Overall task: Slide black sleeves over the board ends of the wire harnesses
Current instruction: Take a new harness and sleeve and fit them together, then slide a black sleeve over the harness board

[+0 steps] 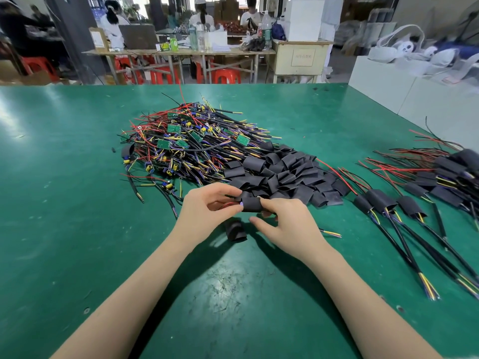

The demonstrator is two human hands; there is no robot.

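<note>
Left hand [207,203] pinched on harness end; right hand [282,218] pinched on black sleeve [251,204], held between both above near table [77,229]. Sleeve axis left-right; board end entered from left. Spare sleeve [235,230] laid beneath.

The green surface [77,177] is looking smooth and faintly glossy, catching soft glare toward its far left corner, while scuffs are showing near its front edge. The black sleeves [280,169] are appearing matt, and the harness wires [181,151] are showing shiny plastic insulation.
</note>
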